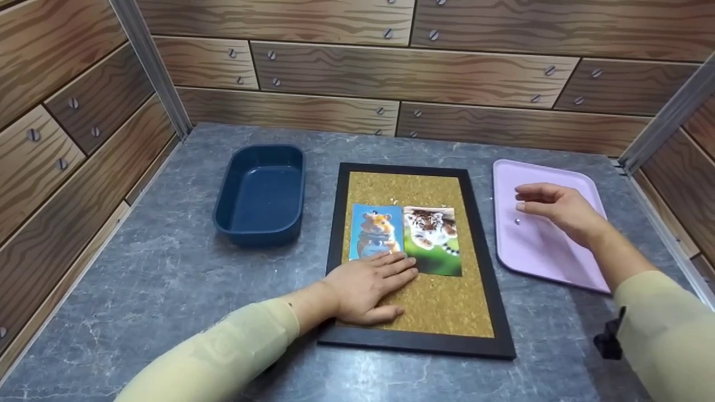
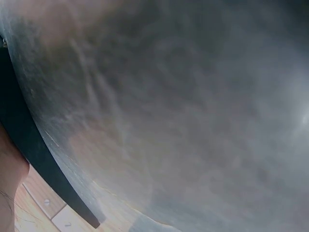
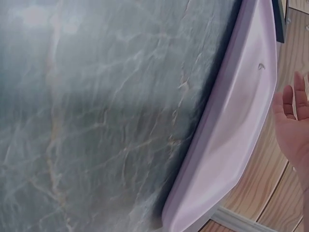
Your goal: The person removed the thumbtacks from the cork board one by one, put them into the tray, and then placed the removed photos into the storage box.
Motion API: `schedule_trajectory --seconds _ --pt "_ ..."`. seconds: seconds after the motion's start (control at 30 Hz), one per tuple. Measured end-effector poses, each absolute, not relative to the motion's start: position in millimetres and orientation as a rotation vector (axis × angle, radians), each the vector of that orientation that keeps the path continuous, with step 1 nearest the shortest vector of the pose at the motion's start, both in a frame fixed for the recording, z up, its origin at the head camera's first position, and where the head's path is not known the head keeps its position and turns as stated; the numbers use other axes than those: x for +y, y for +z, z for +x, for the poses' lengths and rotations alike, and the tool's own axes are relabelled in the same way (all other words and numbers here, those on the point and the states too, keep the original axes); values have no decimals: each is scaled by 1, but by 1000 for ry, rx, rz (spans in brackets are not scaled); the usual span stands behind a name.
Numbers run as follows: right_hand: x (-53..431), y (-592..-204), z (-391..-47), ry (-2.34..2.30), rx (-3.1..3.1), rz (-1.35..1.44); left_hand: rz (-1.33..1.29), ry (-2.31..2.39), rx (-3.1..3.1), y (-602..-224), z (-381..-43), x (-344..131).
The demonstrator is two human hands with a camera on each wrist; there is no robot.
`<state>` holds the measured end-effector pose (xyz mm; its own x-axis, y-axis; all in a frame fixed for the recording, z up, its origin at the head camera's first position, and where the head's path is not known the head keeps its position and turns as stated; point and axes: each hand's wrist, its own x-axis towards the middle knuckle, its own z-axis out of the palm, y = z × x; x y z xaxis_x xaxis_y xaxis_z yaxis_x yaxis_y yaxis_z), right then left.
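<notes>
The corkboard [image 1: 444, 304] is touched by the flat left hand [image 1: 370, 285]. The 3 o'clock lilac tray [image 1: 539, 245] is overhung by the narrowly parted right hand [image 1: 560, 211].

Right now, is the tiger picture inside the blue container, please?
No, the tiger picture lies on the cork board, beside the hamster picture.

Blue container [image 1: 267, 195] on grey marbled tabletop [image 1: 167, 251] — wood-patterned walls [image 1: 357, 67] behind, metal posts [image 1: 151, 67] at the corners

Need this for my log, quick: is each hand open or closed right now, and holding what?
Left hand: open, laid flat over the board and hamster picture.
Right hand: open, over the tray, holding nothing visible.
</notes>
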<state>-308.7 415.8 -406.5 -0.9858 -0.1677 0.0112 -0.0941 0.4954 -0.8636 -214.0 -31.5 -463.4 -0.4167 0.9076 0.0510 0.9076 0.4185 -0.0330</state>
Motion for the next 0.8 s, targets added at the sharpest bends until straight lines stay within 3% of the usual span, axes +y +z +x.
schedule_trajectory --seconds 0.8 --pt "367 -397 -312 -1655 2548 -372 -1661 -3 -2567 -465 -215 -32"
